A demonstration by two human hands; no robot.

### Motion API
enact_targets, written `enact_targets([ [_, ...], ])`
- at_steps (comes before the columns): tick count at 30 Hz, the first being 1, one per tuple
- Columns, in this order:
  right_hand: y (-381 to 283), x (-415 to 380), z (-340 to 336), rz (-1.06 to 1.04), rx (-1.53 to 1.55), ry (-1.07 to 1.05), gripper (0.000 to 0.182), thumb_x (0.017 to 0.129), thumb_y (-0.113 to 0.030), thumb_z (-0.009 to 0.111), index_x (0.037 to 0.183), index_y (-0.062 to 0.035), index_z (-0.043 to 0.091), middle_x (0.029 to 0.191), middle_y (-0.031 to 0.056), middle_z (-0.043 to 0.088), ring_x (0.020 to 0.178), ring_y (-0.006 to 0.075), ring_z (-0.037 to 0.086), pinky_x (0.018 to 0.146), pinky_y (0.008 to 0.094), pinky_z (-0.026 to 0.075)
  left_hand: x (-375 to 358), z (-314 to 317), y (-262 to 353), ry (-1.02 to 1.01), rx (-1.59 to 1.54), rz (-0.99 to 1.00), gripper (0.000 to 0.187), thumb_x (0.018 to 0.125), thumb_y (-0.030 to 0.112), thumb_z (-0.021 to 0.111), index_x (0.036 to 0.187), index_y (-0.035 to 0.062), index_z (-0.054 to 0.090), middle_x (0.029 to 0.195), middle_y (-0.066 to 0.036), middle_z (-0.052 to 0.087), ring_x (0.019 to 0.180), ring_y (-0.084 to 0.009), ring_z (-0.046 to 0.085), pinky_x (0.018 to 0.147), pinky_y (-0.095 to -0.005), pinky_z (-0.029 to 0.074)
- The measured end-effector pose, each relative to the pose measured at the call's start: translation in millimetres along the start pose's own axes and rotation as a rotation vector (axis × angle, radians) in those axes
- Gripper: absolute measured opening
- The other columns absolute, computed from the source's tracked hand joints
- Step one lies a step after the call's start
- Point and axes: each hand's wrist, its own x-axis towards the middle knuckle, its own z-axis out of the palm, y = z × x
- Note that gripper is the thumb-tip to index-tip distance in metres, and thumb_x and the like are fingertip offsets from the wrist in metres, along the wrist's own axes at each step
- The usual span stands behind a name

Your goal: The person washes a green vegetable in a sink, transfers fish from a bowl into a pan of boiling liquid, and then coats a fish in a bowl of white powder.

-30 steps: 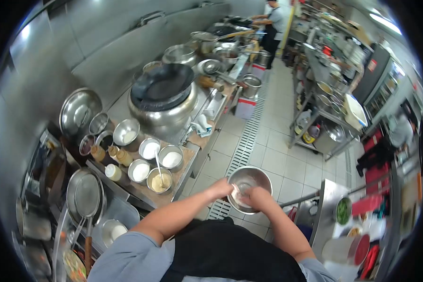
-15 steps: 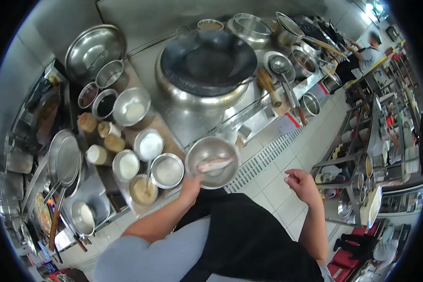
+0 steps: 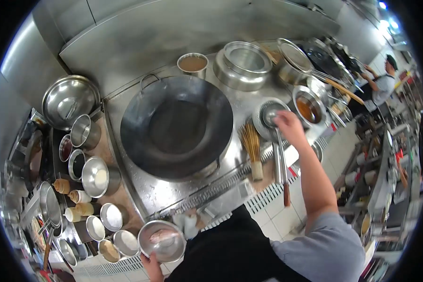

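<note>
My left hand (image 3: 152, 267) grips the lower rim of a steel mixing bowl (image 3: 171, 251), tilted towards me, with a pale pinkish piece of raw meat or fish (image 3: 163, 235) inside. My right hand (image 3: 290, 124) is stretched out over the far counter, right beside the head of a ladle (image 3: 270, 113) that rests in a round metal container (image 3: 263, 129). Its fingers point down and are partly hidden and blurred, so I cannot tell whether they hold anything. A bamboo wok brush (image 3: 252, 145) and a wooden-ended utensil handle (image 3: 286, 193) lie near that arm.
A large dark wok (image 3: 178, 124) sits on the stove. To its left stand several seasoning bowls, squeeze bottles (image 3: 61, 186) and a steel lid (image 3: 70, 101). Behind are a pot of brown liquid (image 3: 192, 63) and stacked pans (image 3: 246, 61). Another person (image 3: 383, 87) works at far right.
My right hand has moved from beside my body up to the ladle. My view has turned and shifted right, nearer the stove. My left hand still holds the bowl.
</note>
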Motion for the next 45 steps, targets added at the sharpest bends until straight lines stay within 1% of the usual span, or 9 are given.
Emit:
enact_targets([
  [5,68.9,211.0,61.0,-0.328,-0.170,-0.123,0.051,0.084,-0.024,0.068,0.130,-0.0063,0.053,0.138,0.0175,0.046,0.126,0.0335,0.047,0.105,0.0406,0.039,-49.7,-24.8,-48.8,0.499,-0.049,-0.093,0.062,0.092,0.031,0.059,0.143,0.0103,0.029,0.110,-0.010,0.054,0.081,-0.0173,0.062,0.057,-0.0293,0.051],
  [10,150.8,353.2,122.4,0.171,-0.883,-0.177,0.049,0.087,-0.021,0.061,0.132,-0.0044,0.051,0.133,0.0224,0.051,0.120,0.0369,0.051,0.101,0.0432,0.042,-157.6,-56.0,-93.0,0.693,0.261,-0.044,0.047,0.096,0.028,0.054,0.134,0.0052,0.038,0.106,-0.010,0.054,0.059,-0.0156,0.060,0.049,-0.0247,0.045],
  [13,140.6,373.5,147.3,-0.091,-0.221,-0.484,0.039,0.088,-0.022,0.058,0.120,0.0000,0.059,0.118,0.0234,0.061,0.112,0.0378,0.057,0.098,0.0438,0.044,-209.0,-27.8,-63.5,0.739,0.327,-0.125,0.034,0.096,0.024,0.054,0.121,0.0013,0.049,0.094,-0.008,0.059,0.053,-0.0140,0.059,0.048,-0.0245,0.045],
  [15,254.1,445.0,185.2,-0.284,-0.795,-0.521,0.037,0.087,-0.025,0.058,0.112,0.0023,0.063,0.110,0.0243,0.065,0.107,0.0380,0.060,0.095,0.0436,0.046,-230.6,-20.5,-64.2,0.730,0.373,-0.138,0.024,0.097,0.020,0.052,0.110,0.0000,0.055,0.081,-0.007,0.061,0.052,-0.0140,0.060,0.048,-0.0239,0.047],
  [23,247.1,427.6,179.3,0.060,-0.845,-0.416,0.035,0.092,-0.019,0.047,0.118,-0.0043,0.064,0.126,0.0207,0.059,0.118,0.0379,0.056,0.097,0.0468,0.045,-258.4,26.9,-71.0,0.630,0.167,-0.271,0.023,0.096,0.019,0.053,0.102,-0.0022,0.058,0.078,-0.010,0.062,0.056,-0.0191,0.062,0.052,-0.0272,0.051],
  [26,167.5,401.4,169.6,-0.203,-0.686,-0.461,0.036,0.097,-0.027,0.040,0.117,-0.0079,0.063,0.121,0.0178,0.062,0.116,0.0352,0.056,0.098,0.0453,0.044,-212.4,145.1,119.6,0.615,0.391,-0.191,0.027,0.091,0.016,0.056,0.111,-0.0020,0.058,0.081,-0.016,0.065,0.069,-0.0277,0.064,0.059,-0.0382,0.051],
  [31,98.7,359.9,142.7,-0.170,-0.516,-0.202,0.025,0.086,-0.019,0.053,0.096,-0.0051,0.071,0.107,0.0160,0.068,0.100,0.0336,0.065,0.085,0.0459,0.052,-152.2,148.5,55.0,0.384,0.535,-0.052,0.022,0.092,0.013,0.055,0.106,-0.0026,0.059,0.083,-0.015,0.064,0.073,-0.0267,0.064,0.065,-0.0371,0.051],
  [37,4.6,197.6,84.5,0.077,-0.227,-0.274,0.059,0.091,-0.045,0.053,0.128,0.0004,0.048,0.112,0.0247,0.063,0.107,0.0375,0.060,0.090,0.0457,0.049,-78.4,145.5,66.2,0.112,0.757,0.818,0.017,0.093,0.010,0.055,0.101,-0.0034,0.061,0.086,-0.014,0.063,0.078,-0.0255,0.063,0.073,-0.0358,0.050],
  [45,1.3,-13.0,75.6,0.022,-0.434,-0.547,0.037,0.085,-0.035,0.060,0.107,-0.0044,0.061,0.106,0.0188,0.059,0.103,0.0348,0.059,0.088,0.0450,0.050,-40.8,259.8,193.0,-0.167,0.918,1.342,0.035,0.081,0.011,0.062,0.115,0.0005,0.060,0.115,-0.018,0.061,0.107,-0.0354,0.055,0.094,-0.0453,0.043],
])
